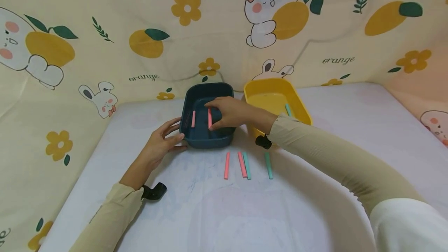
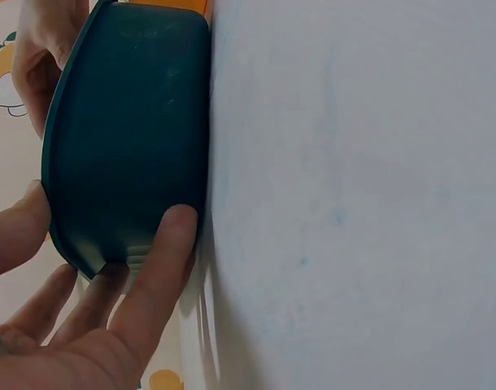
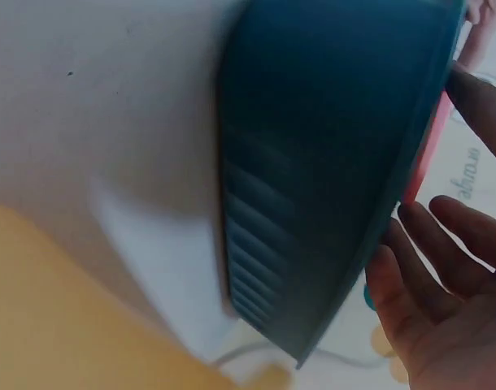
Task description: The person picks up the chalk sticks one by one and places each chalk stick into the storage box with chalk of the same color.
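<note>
In the head view my right hand (image 1: 232,112) reaches over the dark blue basket (image 1: 206,143). Thumb and index finger pinch a pink chalk stick (image 1: 210,119) by its two ends; the right wrist view shows this pink chalk stick (image 3: 427,154) just past the basket's rim. Another pink chalk stick (image 1: 193,119) lies inside the basket on the left. My left hand (image 1: 159,145) rests its spread fingers against the basket's left outer wall, with the thumb near the front corner. In the left wrist view the fingertips (image 2: 180,223) touch the wall (image 2: 134,122).
To the right stands a yellow basket (image 1: 306,112) with a green chalk stick (image 1: 288,110) in it, partly behind my right arm. In front lie two pink chalk sticks (image 1: 226,165) and two green chalk sticks (image 1: 268,165) on the white tabletop (image 1: 245,213). A patterned cloth (image 1: 210,38) hangs behind.
</note>
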`<state>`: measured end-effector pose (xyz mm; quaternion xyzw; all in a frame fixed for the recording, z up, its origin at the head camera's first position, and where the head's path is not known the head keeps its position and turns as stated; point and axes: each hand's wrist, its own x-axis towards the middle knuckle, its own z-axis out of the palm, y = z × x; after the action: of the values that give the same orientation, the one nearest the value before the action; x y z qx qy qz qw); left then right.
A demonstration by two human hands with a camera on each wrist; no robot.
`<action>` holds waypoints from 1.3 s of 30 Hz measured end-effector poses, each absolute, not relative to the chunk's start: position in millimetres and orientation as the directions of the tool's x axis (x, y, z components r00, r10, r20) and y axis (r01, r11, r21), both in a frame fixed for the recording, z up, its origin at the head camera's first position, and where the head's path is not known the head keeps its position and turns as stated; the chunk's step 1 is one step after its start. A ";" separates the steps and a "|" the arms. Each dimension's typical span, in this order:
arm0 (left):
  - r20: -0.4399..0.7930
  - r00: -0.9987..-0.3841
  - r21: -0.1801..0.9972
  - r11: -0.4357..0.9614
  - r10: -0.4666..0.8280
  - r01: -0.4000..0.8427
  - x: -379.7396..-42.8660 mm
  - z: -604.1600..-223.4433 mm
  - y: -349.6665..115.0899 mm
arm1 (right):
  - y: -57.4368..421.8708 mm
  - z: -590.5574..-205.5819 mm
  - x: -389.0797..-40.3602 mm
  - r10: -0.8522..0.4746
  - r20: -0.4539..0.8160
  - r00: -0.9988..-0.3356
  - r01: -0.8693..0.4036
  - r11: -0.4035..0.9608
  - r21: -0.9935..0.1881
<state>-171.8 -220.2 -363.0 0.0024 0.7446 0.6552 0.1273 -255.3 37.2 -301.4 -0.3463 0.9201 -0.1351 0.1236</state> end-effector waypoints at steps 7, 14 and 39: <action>-0.184 -0.967 0.976 0.153 0.177 -0.157 -171.5 -360.7 -220.6 | 25.5 -308.2 -261.5 -0.680 -0.142 -0.720 -0.606 0.714 -0.350; -0.197 -0.965 0.968 0.190 0.173 -0.163 -170.7 -359.7 -221.5 | 13.7 -317.3 -270.0 -0.685 -0.151 -0.713 -0.605 0.710 -0.361; -0.167 -0.974 0.965 0.227 0.154 -0.130 -169.9 -360.0 -221.4 | -7.1 -336.3 -289.2 -0.650 -0.167 -0.741 -0.542 0.726 -0.422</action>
<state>-169.9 -221.4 -360.0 0.0079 0.7750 0.6216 0.1140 -289.2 -7.1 -336.3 -0.3253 0.9164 -0.1760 0.1534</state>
